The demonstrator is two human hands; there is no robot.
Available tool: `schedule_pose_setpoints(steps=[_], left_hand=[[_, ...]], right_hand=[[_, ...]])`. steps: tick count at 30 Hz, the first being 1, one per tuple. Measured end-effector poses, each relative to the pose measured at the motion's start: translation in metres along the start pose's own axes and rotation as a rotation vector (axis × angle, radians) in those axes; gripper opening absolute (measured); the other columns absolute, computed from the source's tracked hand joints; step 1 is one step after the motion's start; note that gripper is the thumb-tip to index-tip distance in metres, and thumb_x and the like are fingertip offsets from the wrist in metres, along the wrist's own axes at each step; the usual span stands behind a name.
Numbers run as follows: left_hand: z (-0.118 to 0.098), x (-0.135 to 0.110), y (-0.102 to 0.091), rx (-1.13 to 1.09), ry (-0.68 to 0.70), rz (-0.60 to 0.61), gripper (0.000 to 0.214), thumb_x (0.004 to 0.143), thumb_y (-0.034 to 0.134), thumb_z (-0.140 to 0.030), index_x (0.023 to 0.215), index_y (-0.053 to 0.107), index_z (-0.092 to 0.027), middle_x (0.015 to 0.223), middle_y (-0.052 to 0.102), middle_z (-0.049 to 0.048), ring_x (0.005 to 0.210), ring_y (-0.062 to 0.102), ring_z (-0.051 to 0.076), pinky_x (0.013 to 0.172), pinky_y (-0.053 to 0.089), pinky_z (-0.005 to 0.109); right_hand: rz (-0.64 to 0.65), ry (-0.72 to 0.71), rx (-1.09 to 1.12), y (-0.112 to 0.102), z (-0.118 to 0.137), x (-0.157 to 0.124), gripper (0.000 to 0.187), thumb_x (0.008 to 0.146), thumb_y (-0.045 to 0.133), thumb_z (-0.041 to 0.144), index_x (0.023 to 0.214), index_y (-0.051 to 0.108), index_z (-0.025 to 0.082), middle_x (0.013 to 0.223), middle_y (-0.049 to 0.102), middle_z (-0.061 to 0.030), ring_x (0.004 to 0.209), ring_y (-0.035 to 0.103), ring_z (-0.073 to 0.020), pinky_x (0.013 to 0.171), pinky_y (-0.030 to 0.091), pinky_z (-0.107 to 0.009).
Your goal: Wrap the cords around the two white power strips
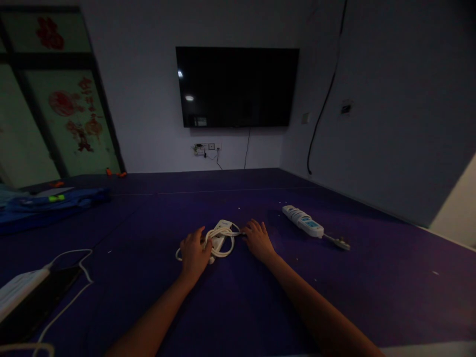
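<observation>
A white power strip [224, 224] lies on the purple surface in front of me. Its white cord [223, 254] is looped loosely over and around it. My left hand [195, 254] is closed at the strip's left side, thumb against the strip and the coiled cord. On the other side, my right hand [259, 241] has its fingers bent down on the end of the cord, and whatever lies under the fingertips is hidden. Farther right rests a second white power strip [302, 219] with blue socket faces; its cord is wound around it and its plug [341, 243] sticks out.
At the lower left are another white strip-like object [22, 290], a dark flat object [44, 302] and a loose white cable [88, 271]. Blue cloth [67, 201] lies at the far left. A television [238, 87] hangs on the back wall. A black cable [327, 94] hangs at the right.
</observation>
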State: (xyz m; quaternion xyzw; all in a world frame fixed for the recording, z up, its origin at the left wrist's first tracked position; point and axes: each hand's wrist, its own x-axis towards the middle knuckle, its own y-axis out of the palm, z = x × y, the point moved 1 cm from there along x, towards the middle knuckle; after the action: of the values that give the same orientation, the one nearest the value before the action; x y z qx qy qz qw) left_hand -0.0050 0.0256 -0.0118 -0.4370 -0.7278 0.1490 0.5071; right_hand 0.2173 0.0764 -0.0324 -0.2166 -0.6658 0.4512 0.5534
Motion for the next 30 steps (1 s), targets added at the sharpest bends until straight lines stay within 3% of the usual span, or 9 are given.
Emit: schedule_pose_setpoints(steps=[6, 13, 21, 26, 30], left_hand=[[0.003, 0.001, -0.003, -0.153, -0.037, -0.069, 0.034, 0.081, 0.05, -0.03, 0.112, 0.059, -0.018, 0.097, 0.067, 0.0091, 0.092, 0.061, 0.024, 0.086, 0.044, 0.04], [0.004, 0.002, -0.004, -0.218, -0.024, -0.074, 0.027, 0.081, 0.051, -0.032, 0.102, 0.063, -0.02, 0.096, 0.068, 0.0077, 0.093, 0.062, 0.024, 0.086, 0.046, 0.04], [-0.002, 0.003, -0.008, -0.177, 0.139, -0.126, 0.021, 0.085, 0.049, -0.032, 0.096, 0.064, -0.021, 0.093, 0.068, 0.0064, 0.09, 0.061, 0.022, 0.083, 0.045, 0.037], [-0.007, 0.0, -0.01, -0.072, 0.333, -0.162, 0.022, 0.088, 0.046, -0.029, 0.098, 0.064, -0.02, 0.095, 0.069, 0.0063, 0.093, 0.059, 0.021, 0.087, 0.041, 0.038], [-0.007, -0.003, -0.007, -0.024, 0.452, -0.187, 0.023, 0.089, 0.046, -0.03, 0.1, 0.064, -0.021, 0.097, 0.07, 0.0055, 0.097, 0.058, 0.021, 0.089, 0.039, 0.038]], right_hand=[[-0.011, -0.073, -0.01, -0.006, 0.002, 0.002, 0.021, 0.089, 0.046, 0.016, 0.103, 0.062, 0.018, 0.118, 0.062, -0.0105, 0.123, 0.046, -0.0255, 0.107, 0.021, -0.056], [-0.001, -0.025, 0.032, -0.006, 0.001, 0.001, 0.018, 0.09, 0.045, 0.02, 0.099, 0.061, 0.019, 0.103, 0.067, -0.009, 0.115, 0.052, -0.0236, 0.106, 0.022, -0.054], [-0.001, 0.01, 0.08, -0.009, 0.002, 0.001, 0.019, 0.089, 0.046, 0.019, 0.1, 0.061, 0.021, 0.104, 0.067, -0.0086, 0.11, 0.054, -0.0233, 0.104, 0.025, -0.054], [-0.117, -0.191, 0.178, -0.027, 0.023, -0.002, 0.039, 0.085, 0.054, 0.029, 0.124, 0.052, 0.022, 0.123, 0.059, -0.0098, 0.115, 0.051, -0.0221, 0.104, 0.03, -0.048], [-0.275, -0.302, 0.166, -0.039, 0.044, -0.008, 0.031, 0.09, 0.048, 0.031, 0.118, 0.057, 0.023, 0.116, 0.063, -0.0086, 0.105, 0.057, -0.0213, 0.09, 0.043, -0.037]])
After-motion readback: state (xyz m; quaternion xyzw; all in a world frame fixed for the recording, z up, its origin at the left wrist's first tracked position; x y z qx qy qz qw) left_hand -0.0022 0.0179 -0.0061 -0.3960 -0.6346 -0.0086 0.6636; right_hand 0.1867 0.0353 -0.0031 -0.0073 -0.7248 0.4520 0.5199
